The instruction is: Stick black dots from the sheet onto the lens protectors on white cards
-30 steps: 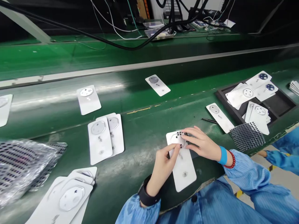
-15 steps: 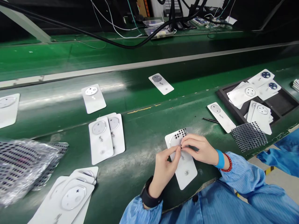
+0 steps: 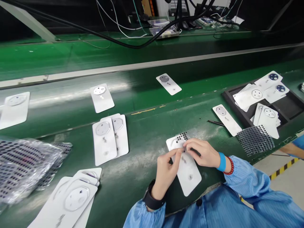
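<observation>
A white phone back cover (image 3: pixel 189 177) with a round camera ring lies in front of me, tilted slightly. Over its ring end is a clear sheet with small black dots (image 3: pixel 182 136). My right hand (image 3: pixel 201 151) is closed in a pinch at the sheet's near edge, resting over the cover. Beside it my left hand (image 3: pixel 167 164) has thumb and forefinger pressed together above the cover, close to the right fingertips. A tiny black piece shows between the hands; whether the left fingers hold anything is hidden.
Stacked covers lie to the left (image 3: pixel 104 142) and front left (image 3: pixel 76 199), near a plastic bag of dot sheets (image 3: pixel 21 171). At right are a single cover (image 3: pixel 226 119), tweezers (image 3: pixel 215 122), another dot sheet (image 3: pixel 255 141) and a black tray (image 3: pixel 291 106). Covers lie on the belt (image 3: pixel 135 91).
My left fingertips have drawn slightly left, away from the right ones. The view has shifted a little, and covers on the belt appear farther right. Another person's arm at the right edge has moved.
</observation>
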The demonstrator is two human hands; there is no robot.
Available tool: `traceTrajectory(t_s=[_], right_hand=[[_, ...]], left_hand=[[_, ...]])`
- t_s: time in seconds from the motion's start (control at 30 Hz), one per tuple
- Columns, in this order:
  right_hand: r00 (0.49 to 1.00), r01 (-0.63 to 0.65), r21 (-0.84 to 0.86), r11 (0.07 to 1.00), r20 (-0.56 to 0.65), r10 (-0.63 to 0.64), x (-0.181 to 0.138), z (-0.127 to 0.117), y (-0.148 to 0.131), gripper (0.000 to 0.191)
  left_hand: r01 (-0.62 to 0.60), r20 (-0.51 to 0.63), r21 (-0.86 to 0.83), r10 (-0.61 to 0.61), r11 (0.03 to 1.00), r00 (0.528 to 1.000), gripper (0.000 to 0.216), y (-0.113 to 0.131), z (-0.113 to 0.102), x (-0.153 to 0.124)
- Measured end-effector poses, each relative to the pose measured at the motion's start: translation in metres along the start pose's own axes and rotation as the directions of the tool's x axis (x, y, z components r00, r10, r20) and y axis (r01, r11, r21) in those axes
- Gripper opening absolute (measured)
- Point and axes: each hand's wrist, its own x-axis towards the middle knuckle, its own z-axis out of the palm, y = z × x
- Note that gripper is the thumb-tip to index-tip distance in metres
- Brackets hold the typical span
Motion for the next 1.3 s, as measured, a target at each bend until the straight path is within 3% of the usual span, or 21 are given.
traceTrajectory(t_s=[0.13,0.3,0.4,0.5,0.57,0.7,0.97,1.07,1.2,1.3], right_hand=[[0.992,-0.124,0.023,0.992,0.012,0.124,-0.007,-0.003,0.019,0.012],[0.975,-0.195,0.103,0.975,-0.09,0.204,-0.001,-0.021,0.012,0.009],[0.977,-0.153,0.126,0.98,-0.13,0.169,0.012,-0.029,-0.018,0.009],[0.992,-0.018,0.028,0.999,-0.126,0.021,0.026,-0.028,-0.043,0.011],[0.993,0.034,-0.061,0.998,-0.113,-0.04,0.031,-0.024,-0.051,0.014],[0.99,0.006,-0.138,0.99,-0.137,-0.026,0.031,-0.021,-0.051,0.015],[0.972,0.03,-0.141,0.99,-0.226,-0.061,0.021,-0.016,-0.049,0.018],[0.96,0.072,-0.232,0.97,-0.249,-0.131,0.017,-0.012,-0.05,0.023],[0.953,0.12,-0.44,0.89,-0.198,-0.227,0.011,-0.007,-0.055,0.027],[0.962,0.123,-0.482,0.868,-0.157,-0.223,0.009,-0.006,-0.058,0.029]], left_hand=[[0.083,-0.074,-0.031,-0.085,0.996,0.994,0.024,-0.009,-0.025,-0.005],[0.274,-0.062,-0.334,-0.311,0.902,0.948,0.083,0.003,-0.04,-0.015],[0.254,-0.041,-0.329,-0.282,0.91,0.958,0.059,0.014,-0.032,-0.016],[0.205,0.026,-0.221,-0.205,0.953,0.978,0.03,0.021,-0.021,-0.016],[0.177,0.079,-0.171,-0.165,0.969,0.983,0.028,0.026,-0.015,-0.016],[0.102,0.119,-0.102,-0.09,0.99,0.989,0.027,0.032,-0.011,-0.018],[0.006,0.104,-0.036,-0.002,0.999,0.995,0.019,0.039,-0.007,-0.02],[-0.012,0.092,-0.033,0.015,0.999,0.996,0.02,0.04,-0.007,-0.02],[0.002,0.052,-0.077,0.002,0.997,0.999,0.026,0.036,-0.01,-0.02],[0.032,0.025,-0.107,-0.029,0.994,0.999,0.026,0.033,-0.01,-0.019]])
